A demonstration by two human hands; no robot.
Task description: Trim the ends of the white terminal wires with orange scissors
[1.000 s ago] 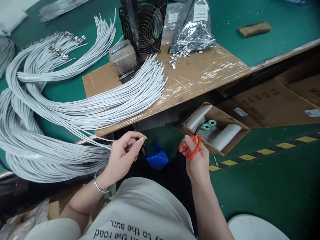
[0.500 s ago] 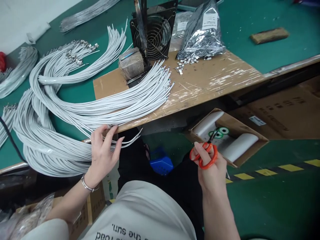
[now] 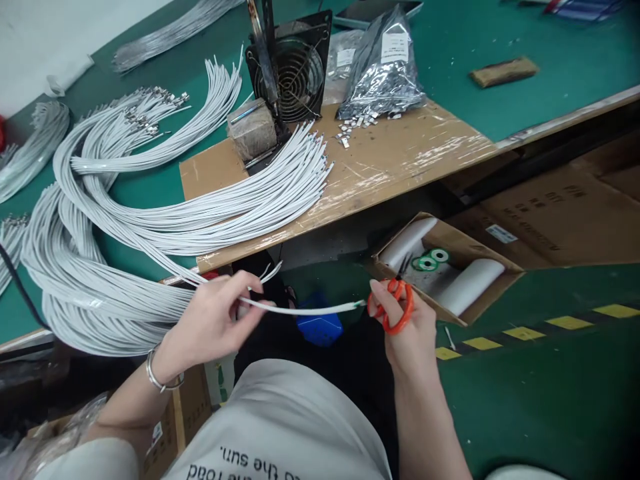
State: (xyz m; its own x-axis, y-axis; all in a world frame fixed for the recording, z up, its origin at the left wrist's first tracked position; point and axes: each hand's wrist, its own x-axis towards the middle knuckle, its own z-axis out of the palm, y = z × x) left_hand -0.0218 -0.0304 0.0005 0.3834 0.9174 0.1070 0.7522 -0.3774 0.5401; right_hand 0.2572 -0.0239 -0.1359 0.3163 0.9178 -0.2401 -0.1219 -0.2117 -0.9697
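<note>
My left hand [image 3: 215, 320] pinches one white cable [image 3: 305, 310] just below the bench edge, and the cable stretches right toward my other hand. My right hand [image 3: 405, 327] grips orange-handled scissors [image 3: 396, 305], fingers through the loops, with the cable's tip right at the handles; the blades are hard to make out. A big looped bundle of white cables [image 3: 150, 227] lies on the green bench, its ends fanned over a worn wooden board [image 3: 400, 157].
A black fan [image 3: 290, 67] and a taped block [image 3: 251, 128] stand at the board's back. A silver bag [image 3: 383, 73] with spilled metal clips lies beside them. Below the bench are an open carton with white rolls [image 3: 450, 267] and a blue bin [image 3: 320, 327].
My left hand left the bundle at the bench edge and drew one cable out to the right. My right hand with the scissors moved slightly left to meet the cable's end.
</note>
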